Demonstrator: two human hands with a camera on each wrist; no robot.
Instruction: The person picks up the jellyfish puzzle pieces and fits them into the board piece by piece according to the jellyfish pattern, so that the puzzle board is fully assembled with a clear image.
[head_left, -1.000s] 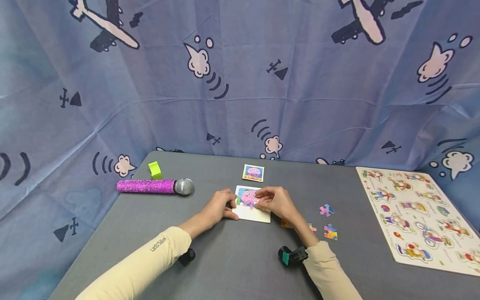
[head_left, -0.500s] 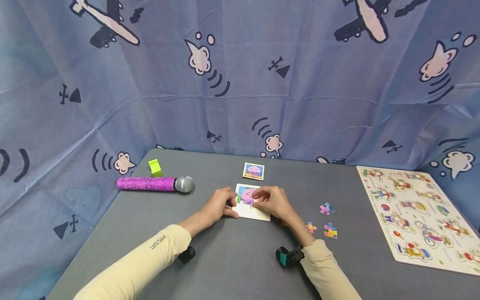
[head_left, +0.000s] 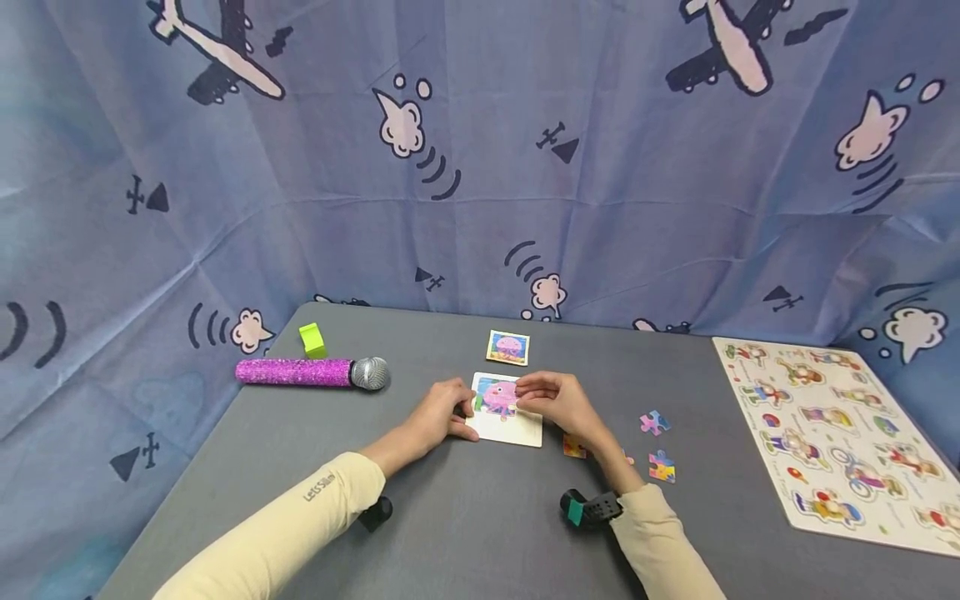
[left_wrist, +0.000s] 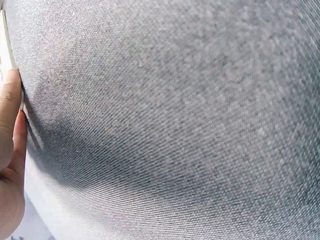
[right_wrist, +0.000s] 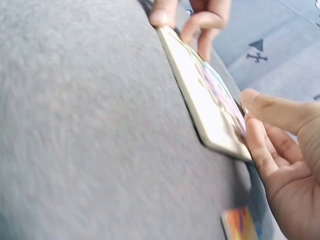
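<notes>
A small white puzzle board (head_left: pixel 510 431) with a partly assembled pink octopus picture (head_left: pixel 497 396) lies on the grey table. My left hand (head_left: pixel 442 410) grips its left edge, thumb at the near side and fingers farther up. Over the picture's right side, my right hand (head_left: pixel 557 402) pinches what looks like a thin puzzle piece (right_wrist: pixel 243 108) between thumb and forefinger; the fingers mostly hide it. Loose jigsaw pieces lie right of the board: a pink and blue one (head_left: pixel 654 422), a yellow and blue one (head_left: pixel 662 467), an orange one (head_left: pixel 574 446), and one partly behind my right wrist.
Beyond the board lies a small octopus picture card (head_left: pixel 507 347). At the left are a sparkly purple microphone (head_left: pixel 300 372) and a lime-green block (head_left: pixel 312 341). A large wooden puzzle board (head_left: pixel 780 492) lies at the right. A blue patterned cloth (head_left: pixel 480 167) hangs behind the table.
My right hand has shifted slightly right over the picture, uncovering more of the octopus. My left hand stays at the board's left edge.
</notes>
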